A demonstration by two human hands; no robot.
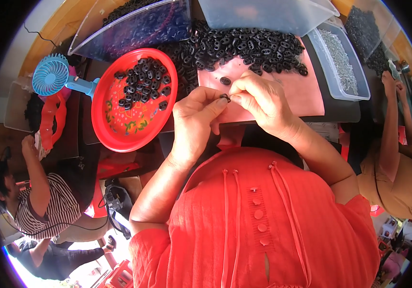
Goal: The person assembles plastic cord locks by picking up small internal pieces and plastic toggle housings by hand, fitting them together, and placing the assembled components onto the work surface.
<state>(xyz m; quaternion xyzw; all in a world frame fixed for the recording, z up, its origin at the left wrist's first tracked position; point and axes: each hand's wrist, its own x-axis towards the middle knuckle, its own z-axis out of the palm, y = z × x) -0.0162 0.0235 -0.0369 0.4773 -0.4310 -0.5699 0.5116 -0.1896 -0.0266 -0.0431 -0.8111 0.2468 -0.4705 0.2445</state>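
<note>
Between the thumb and forefinger of my left hand (192,117) is a small black cord lock (224,97), held near the table's front edge. My right hand (266,102) is closed in a pinch right up against it; whatever sits between those fingertips is too small to make out. Just beyond my fingers, a single black oval piece with two holes (225,81) lies on a pink sheet (307,98). A large heap of similar black pieces (258,47) covers the sheet's far part. On the left, a red oval tray (101,117) with a flower print holds several black cord locks (146,79).
A clear bin of small silvery metal parts (338,60) stands at the right. Clear plastic boxes (136,33) line the back. A blue handheld fan (51,74) is left of the tray. One person in stripes (47,201) sits left, another in brown (395,177) right.
</note>
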